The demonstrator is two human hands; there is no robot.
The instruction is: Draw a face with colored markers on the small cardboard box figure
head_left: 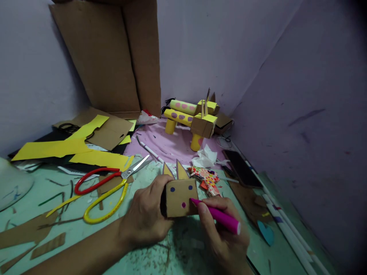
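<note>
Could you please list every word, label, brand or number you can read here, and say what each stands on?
No text is readable.
White slip among the yellow paper: dark print, too small and blurred.
Magenta marker: no lettering visible.
Small cardboard box: only drawn dots on its visible face.

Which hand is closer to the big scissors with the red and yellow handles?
Left. The left hand holds the cardboard box, just right of the scissors in the picture. The right hand, holding the magenta marker, is farther away, on the box's other side.
</note>
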